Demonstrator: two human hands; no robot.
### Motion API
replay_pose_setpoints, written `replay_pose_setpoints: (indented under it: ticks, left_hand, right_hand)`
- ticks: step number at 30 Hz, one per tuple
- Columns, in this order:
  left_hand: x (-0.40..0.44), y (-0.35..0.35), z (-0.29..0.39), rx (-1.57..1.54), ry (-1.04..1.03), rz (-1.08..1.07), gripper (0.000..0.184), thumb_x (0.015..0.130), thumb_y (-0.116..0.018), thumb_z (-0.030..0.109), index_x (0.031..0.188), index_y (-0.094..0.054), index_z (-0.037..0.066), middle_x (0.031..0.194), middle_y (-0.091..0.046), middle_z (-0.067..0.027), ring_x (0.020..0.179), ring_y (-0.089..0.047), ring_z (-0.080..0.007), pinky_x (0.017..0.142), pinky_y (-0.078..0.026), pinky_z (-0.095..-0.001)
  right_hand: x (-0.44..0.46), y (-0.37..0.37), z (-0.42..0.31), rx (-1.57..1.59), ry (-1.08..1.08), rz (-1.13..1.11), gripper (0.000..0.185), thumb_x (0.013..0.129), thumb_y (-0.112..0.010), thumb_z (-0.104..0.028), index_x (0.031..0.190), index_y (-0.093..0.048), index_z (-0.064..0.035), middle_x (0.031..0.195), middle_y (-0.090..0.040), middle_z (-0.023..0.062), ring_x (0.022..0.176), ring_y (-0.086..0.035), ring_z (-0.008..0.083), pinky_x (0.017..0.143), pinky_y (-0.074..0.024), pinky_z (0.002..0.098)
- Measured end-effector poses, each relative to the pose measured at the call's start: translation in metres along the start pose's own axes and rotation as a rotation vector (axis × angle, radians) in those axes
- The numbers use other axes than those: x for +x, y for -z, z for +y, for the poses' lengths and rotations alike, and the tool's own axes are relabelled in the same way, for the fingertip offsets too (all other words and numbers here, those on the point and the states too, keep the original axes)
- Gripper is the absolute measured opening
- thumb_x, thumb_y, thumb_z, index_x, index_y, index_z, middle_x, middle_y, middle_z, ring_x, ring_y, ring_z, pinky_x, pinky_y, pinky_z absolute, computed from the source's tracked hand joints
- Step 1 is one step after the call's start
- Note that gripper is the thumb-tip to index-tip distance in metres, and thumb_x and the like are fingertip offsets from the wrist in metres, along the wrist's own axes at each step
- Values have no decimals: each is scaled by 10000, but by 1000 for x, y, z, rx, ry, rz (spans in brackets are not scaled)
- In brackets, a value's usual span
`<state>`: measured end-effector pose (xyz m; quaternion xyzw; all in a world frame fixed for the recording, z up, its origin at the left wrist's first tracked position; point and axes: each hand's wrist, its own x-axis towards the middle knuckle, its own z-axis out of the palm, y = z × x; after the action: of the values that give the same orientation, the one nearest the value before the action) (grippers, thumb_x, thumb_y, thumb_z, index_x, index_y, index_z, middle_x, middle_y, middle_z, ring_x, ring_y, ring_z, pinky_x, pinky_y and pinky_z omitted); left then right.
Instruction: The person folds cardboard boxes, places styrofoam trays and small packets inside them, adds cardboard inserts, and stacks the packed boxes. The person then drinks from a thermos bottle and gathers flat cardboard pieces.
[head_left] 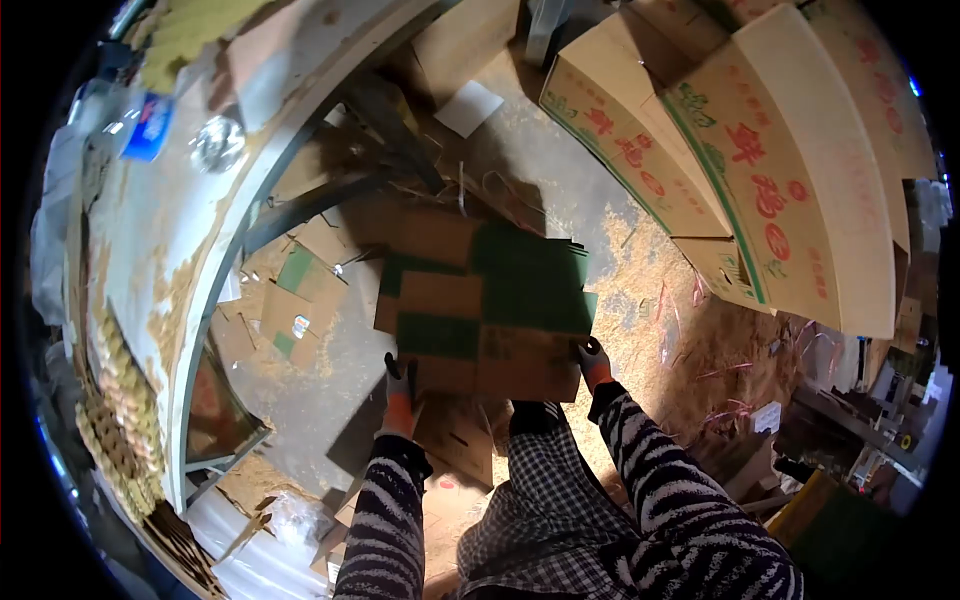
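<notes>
Flattened cardboard sheets (440, 340), patterned in brown and dark green, hang in front of my body. Several edges overlap at their right side, so they look like a stack. My left hand (400, 392), in a grey and orange glove with dark fingertips, grips the near left corner. At the near right corner my right hand (594, 362), gloved the same way, holds the edge between thumb and fingers. The fingers beneath the cardboard are hidden on both sides.
Large cartons (760, 160) with red and green print stand at the right. A worn white table (150, 230) curves along the left, with a glass-like round object (217, 145) on it. Sawdust (650, 300) and scraps of cardboard (290, 310) cover the floor.
</notes>
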<state>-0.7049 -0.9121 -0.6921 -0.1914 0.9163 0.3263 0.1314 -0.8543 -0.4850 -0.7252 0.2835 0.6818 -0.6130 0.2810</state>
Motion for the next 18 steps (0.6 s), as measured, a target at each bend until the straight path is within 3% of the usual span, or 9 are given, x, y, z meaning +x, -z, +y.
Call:
replay_pose_setpoints:
  ticks: [3, 6, 8, 10, 11, 12, 14, 15, 18]
  left_hand:
    - [48, 7, 19, -379, 504, 2, 601, 915, -641, 303, 1422, -390, 96, 1321, -499, -158, 1098, -556, -294, 863, -506, -393]
    - [95, 21, 25, -603, 844, -6, 538, 903, -653, 302, 1360, -486, 72, 1270, -527, -172, 1063, -574, -326, 840, -517, -407]
    - [121, 41, 2, -174, 575, -2, 437, 916, -633, 335, 1249, -588, 55, 1162, -572, -184, 1064, -568, -337, 867, -499, -399]
    - [167, 83, 57, 120, 430, 241, 373, 980, -531, 329, 1127, -638, 3, 1133, -640, -154, 1008, -588, -250, 893, -476, -341]
    - [194, 81, 33, 38, 295, 337, 385, 987, -520, 332, 1153, -625, 1, 1140, -630, -144, 1017, -579, -244, 908, -461, -331]
    - [220, 79, 5, -47, 160, 430, 397, 993, -510, 335, 1179, -613, -1, 1146, -620, -133, 1025, -570, -238, 923, -447, -321]
    - [257, 90, 19, -582, 383, 233, 434, 999, -515, 344, 1254, -580, -2, 1267, -574, -92, 1137, -547, -220, 978, -427, -359]
    - [264, 92, 37, -907, 638, 182, 491, 1019, -441, 417, 1301, -561, 33, 1304, -554, -48, 1180, -517, -170, 1013, -404, -327]
    - [253, 79, 41, -1025, 868, -213, 618, 1018, -355, 506, 1386, -468, 23, 1366, -531, -67, 1260, -476, -182, 1067, -378, -318]
  right_hand:
    - [-12, -21, -44, -403, 16, 233, 415, 884, -641, -115, 1266, -533, 7, 1144, -648, 103, 1020, -623, 206, 890, -494, 320]
    - [4, -30, -66, -249, 119, 393, 429, 871, -662, -127, 1259, -537, 8, 1140, -644, 126, 1022, -624, 222, 915, -489, 318]
    - [22, -25, -78, -148, 24, 303, 523, 836, -697, -108, 1304, -495, 10, 1260, -575, 150, 1127, -572, 236, 990, -445, 323]
    - [51, -23, -64, -461, 284, 259, 658, 792, -741, -152, 1352, -434, 4, 1382, -454, 186, 1276, -450, 289, 1075, -369, 371]
    - [65, -23, -51, -322, 241, 213, 856, 747, -780, -120, 1445, -297, -7, 1485, -318, 192, 1366, -330, 278, 1132, -290, 373]
    - [74, -23, -45, -223, 187, 194, 959, 750, -785, -100, 1500, -192, -22, 1499, -309, 188, 1377, -324, 270, 1131, -289, 363]
    - [89, -23, -25, 89, 79, 109, 966, 786, -761, -80, 1522, -137, -33, 1508, -312, 171, 1365, -351, 253, 1107, -323, 345]
    - [90, -21, -34, 256, 84, -64, 863, 837, -709, -58, 1514, -175, -32, 1478, -374, 140, 1318, -413, 220, 1072, -366, 326]
    - [88, -16, -43, 188, -1, -163, 697, 905, -666, -174, 1486, -296, -71, 1405, -482, 83, 1267, -466, 175, 1050, -386, 317]
